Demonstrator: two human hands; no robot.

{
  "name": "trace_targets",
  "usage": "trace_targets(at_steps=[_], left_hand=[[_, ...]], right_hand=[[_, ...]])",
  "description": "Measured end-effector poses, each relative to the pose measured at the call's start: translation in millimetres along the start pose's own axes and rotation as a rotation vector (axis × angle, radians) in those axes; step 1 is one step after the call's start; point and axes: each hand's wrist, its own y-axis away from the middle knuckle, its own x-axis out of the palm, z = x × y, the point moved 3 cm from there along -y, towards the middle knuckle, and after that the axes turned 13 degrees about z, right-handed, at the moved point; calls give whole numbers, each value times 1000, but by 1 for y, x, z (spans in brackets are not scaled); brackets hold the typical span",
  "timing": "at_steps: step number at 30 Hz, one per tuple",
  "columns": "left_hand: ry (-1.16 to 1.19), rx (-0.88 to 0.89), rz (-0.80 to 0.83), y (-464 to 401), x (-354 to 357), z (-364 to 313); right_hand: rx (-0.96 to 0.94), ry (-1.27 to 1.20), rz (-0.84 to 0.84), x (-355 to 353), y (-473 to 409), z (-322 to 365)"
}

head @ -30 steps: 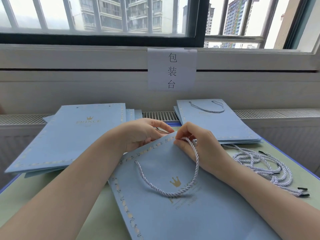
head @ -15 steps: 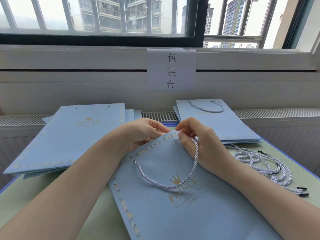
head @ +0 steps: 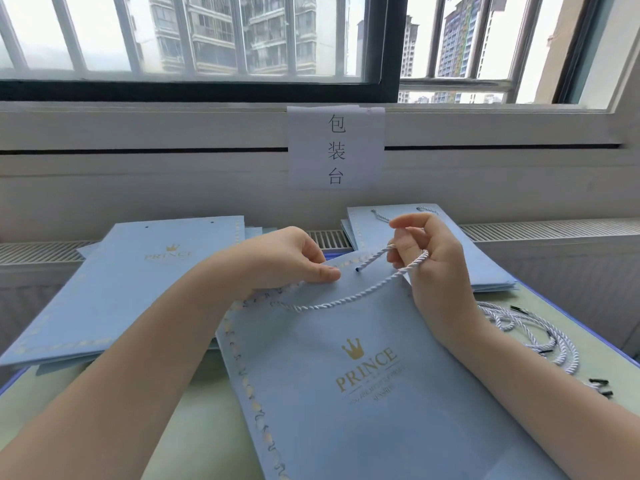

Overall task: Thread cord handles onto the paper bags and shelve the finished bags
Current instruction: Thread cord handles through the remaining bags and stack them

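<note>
In the centre of the head view, a pale blue paper bag (head: pixel 363 368) lies flat on the green desk (head: pixel 207 410), its gold crown and "PRINCE" print facing up and its top edge toward the window. The left hand (head: pixel 294 258) grips that top edge, thumb and fingers (head: pixel 325 273) pinched on the paper just left of a small punched hole. The right hand (head: pixel 429 258), raised a little above the bag's upper right corner, has its fingers curled round a white twisted cord (head: pixel 346 301). One dark-tipped end of the cord points down at the hole; the rest sags in a loop across the bag's face toward the left border, where it seems to enter the paper.

At the left of the frame, a stack of bags without handles (head: pixel 131 282) rests partly on the desk and partly on the white radiator ledge. At upper right, behind the right hand, a stack of bags with cord handles (head: pixel 485 265) lies flat. At the right edge, a loose pile of spare cords (head: pixel 533 334) with black tips sits on the desk, well apart from the bag in hand.

Above centre, a white paper sign (head: pixel 336 147) with three printed characters hangs from the window sill.
</note>
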Motion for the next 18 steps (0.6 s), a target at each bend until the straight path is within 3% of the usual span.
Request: trace_targets(at_steps=[4,10,15,18], left_hand=[[-30,56,-112,5,-10,-7],[23,122,-481,17,-37,-3],[79,144,-728,30,-59,8],[20,133,-902,35,-62,8]], right_hand=[[-28,-24,-7,-14,-6,10],[-44,285,229,-11,-5,12],[223,393,208,-23,-13,3],[387,358,383,-36,-16,1]])
